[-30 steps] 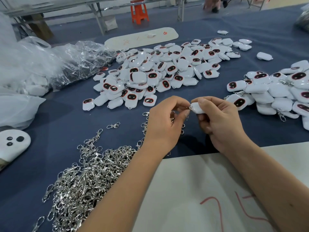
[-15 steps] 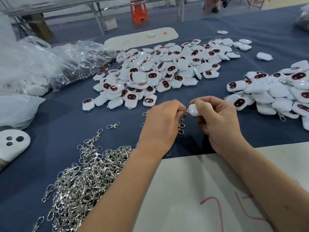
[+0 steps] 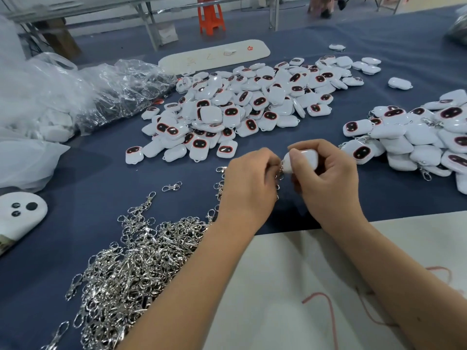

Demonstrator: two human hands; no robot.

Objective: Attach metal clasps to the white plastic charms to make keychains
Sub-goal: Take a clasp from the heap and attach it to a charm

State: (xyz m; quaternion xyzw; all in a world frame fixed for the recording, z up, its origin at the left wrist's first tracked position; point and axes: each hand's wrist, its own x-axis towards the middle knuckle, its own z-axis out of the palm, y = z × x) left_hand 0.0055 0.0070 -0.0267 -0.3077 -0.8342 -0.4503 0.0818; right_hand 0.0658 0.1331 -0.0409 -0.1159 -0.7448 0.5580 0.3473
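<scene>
Head view: just above the middle of the frame, the right hand (image 3: 326, 183) curls round a white charm (image 3: 302, 160), thumb across its top, with the charm's left end sticking out toward the left hand (image 3: 249, 184). That hand's fingers are bunched at the charm's end, apparently pinching a clasp (image 3: 280, 170), of which only a glint shows between the two hands.

Risks, as I judge them: the clasp is small and slick, so it could slip from the pinch and drop among the loose clasps on the cloth (image 3: 75, 188) right under the hands, where it would be lost in the clasp pile (image 3: 131, 269) at lower left. If the clasp gate is not held fully open, it may miss the charm's loop or only half catch. Mixing is another hazard, since the bare charm pile (image 3: 242, 107) at upper centre and the finished pile (image 3: 417, 137) at right look alike.

Hidden: the charm's loop, the clasp gate and the left fingertips sit behind the knuckles, so whether the clasp is already hooked cannot be told
</scene>
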